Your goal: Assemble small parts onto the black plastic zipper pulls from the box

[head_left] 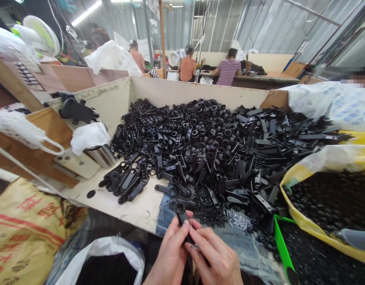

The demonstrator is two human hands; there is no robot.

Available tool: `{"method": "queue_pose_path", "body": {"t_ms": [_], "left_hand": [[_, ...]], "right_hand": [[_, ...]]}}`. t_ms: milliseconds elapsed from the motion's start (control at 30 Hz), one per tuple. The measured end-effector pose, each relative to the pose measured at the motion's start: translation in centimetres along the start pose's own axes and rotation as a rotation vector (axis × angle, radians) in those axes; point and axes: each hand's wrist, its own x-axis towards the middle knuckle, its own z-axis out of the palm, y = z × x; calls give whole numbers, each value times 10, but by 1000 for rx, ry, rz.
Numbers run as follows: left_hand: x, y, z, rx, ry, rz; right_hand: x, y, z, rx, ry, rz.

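My left hand (170,253) and my right hand (213,259) meet at the bottom of the view, both gripping a black plastic bracket (181,217) with a ring-shaped end that points upward. My right fingertips pinch something small and metallic (196,247) against the bracket, though its shape is too small to tell. Just beyond my hands, a large heap of black plastic parts (200,154) fills a wide cream-coloured bin (197,91). Small black pieces (204,209) and loose silver pins (239,219) lie on a worn denim cloth (166,213) near my hands.
A yellow-lined sack (333,202) of small black parts lies to the right, beside a green scoop (283,245). A steel cup (102,156) sits on the bin's left ledge. Sacks stand at lower left. A co-worker (354,103) sits at right; others work at far tables.
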Motion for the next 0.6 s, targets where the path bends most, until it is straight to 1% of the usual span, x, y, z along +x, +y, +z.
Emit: {"method": "queue_pose_path", "body": {"t_ms": [133,367,500,600], "left_hand": [[-1,0,4,-22,10,-18],[-1,2,4,-49,-30,-50],[-1,-1,2,-20,-87,-31],[0,-2,-1,35,-91,-8]], "right_hand": [[-3,1,1,-6,25,-15],[-5,2,0,34,33,-15],[-7,2,1,13,40,-18],[-7,0,1,-27,37,-1]]}}
